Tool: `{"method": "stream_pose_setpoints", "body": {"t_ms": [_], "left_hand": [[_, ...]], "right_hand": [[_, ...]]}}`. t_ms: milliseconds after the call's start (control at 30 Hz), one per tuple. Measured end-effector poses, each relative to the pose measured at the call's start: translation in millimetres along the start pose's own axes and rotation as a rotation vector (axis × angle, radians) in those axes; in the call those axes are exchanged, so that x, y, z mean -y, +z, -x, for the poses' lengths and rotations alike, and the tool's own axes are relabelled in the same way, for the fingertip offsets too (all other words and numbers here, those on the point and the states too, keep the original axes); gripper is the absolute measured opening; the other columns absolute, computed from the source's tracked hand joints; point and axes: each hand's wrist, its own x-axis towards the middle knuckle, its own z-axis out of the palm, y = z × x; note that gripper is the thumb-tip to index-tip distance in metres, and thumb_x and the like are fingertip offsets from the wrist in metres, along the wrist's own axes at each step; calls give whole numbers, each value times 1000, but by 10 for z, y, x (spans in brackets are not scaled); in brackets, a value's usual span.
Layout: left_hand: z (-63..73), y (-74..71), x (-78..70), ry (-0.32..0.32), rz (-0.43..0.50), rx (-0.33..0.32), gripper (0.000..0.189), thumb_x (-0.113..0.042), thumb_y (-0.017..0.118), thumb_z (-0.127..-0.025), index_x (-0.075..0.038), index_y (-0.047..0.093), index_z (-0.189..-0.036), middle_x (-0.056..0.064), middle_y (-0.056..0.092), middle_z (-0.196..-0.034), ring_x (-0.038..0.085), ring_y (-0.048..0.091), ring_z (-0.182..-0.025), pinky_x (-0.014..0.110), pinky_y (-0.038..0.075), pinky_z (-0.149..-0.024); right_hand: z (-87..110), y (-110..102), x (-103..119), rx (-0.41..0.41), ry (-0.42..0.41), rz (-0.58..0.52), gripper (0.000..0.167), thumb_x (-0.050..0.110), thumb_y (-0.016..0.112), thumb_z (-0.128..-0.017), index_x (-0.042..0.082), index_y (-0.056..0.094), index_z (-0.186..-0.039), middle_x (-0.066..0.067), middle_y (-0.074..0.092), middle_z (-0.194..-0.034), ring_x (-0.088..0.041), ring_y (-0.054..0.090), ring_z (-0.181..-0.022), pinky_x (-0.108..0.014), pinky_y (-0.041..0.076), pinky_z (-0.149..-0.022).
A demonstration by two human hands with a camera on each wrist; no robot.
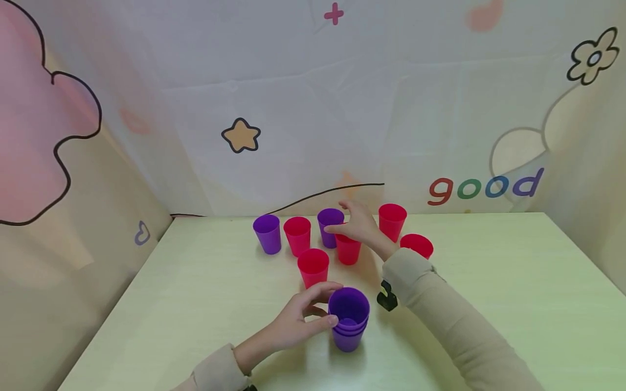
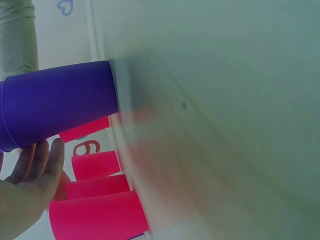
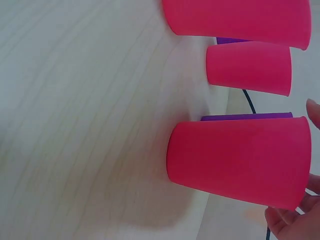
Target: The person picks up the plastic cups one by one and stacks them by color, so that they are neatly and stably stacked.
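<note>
Near the front of the table my left hand (image 1: 304,315) holds a stack of nested purple cups (image 1: 348,339), thumb at the near side of the rim and fingers round the left side. The stack stands upright and fills the upper left of the left wrist view. Farther back, my right hand (image 1: 361,221) reaches over a red cup (image 1: 348,252), thumb and fingers spread apart. Its fingers are nearest a single purple cup (image 1: 329,234) behind that red one. The right wrist view shows the fingertips (image 3: 312,111) beyond the red cup's rim.
Another purple cup (image 1: 268,236) and a red cup (image 1: 298,237) stand at the back left. One red cup (image 1: 313,267) is just behind the stack. Two more, a back red cup (image 1: 392,221) and a red cup (image 1: 415,244) partly behind the right sleeve, stand to the right.
</note>
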Motion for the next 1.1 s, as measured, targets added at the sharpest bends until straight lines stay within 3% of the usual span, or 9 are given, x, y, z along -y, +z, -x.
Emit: {"method": "stream_pose_setpoints", "body": {"t_ms": [533,833,1100], "left_hand": [[-6,-16,30,-5,-4,2,44,-12,59,-88,-15,45,-130,4,55,-120,16,52,-107,30,47,-86],[3,-11,29,2,-2,2,47,-7,58,-88,-8,42,-132,6,55,-121,16,52,-108,30,47,-86],[39,2,-209,8,-17,13,45,-1,56,-87,-2,43,-130,15,55,-120,25,52,-109,32,47,-86]], "right_hand": [[-83,135,-46,-28,74,42,72,35,76,-69,2,46,-125,-15,51,-118,-29,49,-105,-40,48,-84],[-82,140,-27,-42,92,65,62,36,74,-71,3,51,-118,-13,55,-110,-28,53,-98,-38,50,-80],[-34,78,12,-89,53,1,63,36,74,-72,3,49,-120,-14,54,-112,-28,52,-100,-40,49,-81]]}}
